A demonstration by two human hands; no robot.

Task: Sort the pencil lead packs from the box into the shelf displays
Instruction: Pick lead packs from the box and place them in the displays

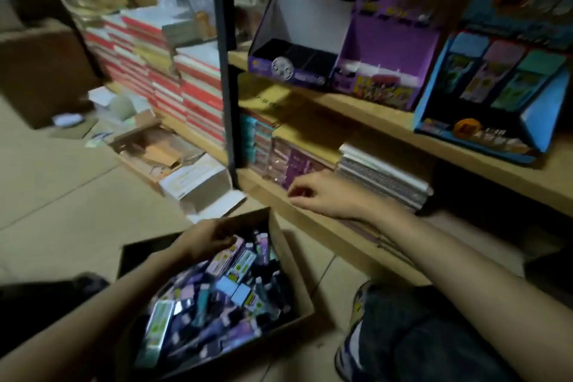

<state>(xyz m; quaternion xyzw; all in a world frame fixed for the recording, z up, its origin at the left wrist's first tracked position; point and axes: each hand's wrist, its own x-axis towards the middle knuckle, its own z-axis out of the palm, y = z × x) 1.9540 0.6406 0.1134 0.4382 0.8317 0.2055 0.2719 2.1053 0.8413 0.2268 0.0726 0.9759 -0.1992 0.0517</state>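
Observation:
A brown cardboard box [296, 270] on the floor holds several pencil lead packs [229, 295] in purple, pink, teal and green. My left hand [207, 237] reaches into the far end of the box, its fingers curled over a pink pack [231, 250]. My right hand [322, 192] hovers at the edge of the lower shelf, fingers loosely bent and holding nothing I can see. On the upper shelf stand three displays: a dark purple one [297, 49] with bare compartments, a lighter purple one [384, 62], and a blue one [496, 84] with packs in it.
Stacks of notebooks [381, 177] and purple packets [288, 164] fill the lower shelf. A black shelf post [226, 71] separates piles of red-and-white books [173, 80]. Open white and brown boxes [198, 183] lie on the tiled floor. My knee and shoe [403, 335] are at bottom right.

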